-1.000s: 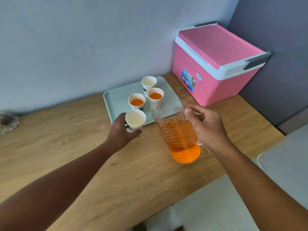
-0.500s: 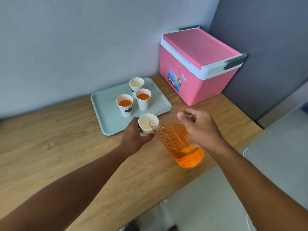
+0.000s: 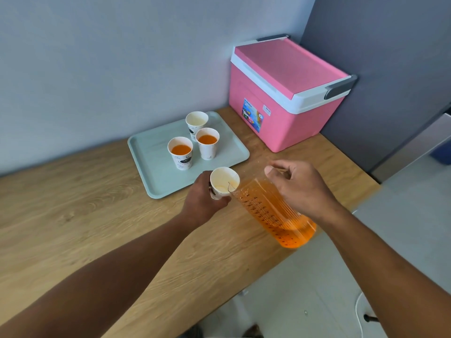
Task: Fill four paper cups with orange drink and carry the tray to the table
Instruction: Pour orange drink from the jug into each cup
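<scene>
Counting four cups (image 3: 224, 182), one jug (image 3: 273, 212)

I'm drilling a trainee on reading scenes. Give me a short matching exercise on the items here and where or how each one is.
Things:
1. jug
2. rear cup
3. cooler
4. held cup

States:
A. empty, on the tray
B. in the left hand, off the tray
C. tilted in the right hand
D. lid closed, in the corner

Pairs: 1-C, 2-A, 3-D, 4-B
</scene>
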Available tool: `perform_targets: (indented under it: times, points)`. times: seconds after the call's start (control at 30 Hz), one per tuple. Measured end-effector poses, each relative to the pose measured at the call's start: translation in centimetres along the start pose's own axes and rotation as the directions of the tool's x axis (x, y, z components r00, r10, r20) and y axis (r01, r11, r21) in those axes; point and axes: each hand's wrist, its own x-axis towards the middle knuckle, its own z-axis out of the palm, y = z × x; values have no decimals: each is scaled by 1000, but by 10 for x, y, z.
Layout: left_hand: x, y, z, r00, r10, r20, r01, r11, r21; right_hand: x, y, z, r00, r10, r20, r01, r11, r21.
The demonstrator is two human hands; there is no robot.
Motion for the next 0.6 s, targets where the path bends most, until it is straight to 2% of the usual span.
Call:
perform_targets:
  times: [0.6]
  points:
    - [-5, 2, -1, 1000, -19, 3, 19, 996, -87, 3, -18, 3, 999, 25, 20, -22, 992, -126]
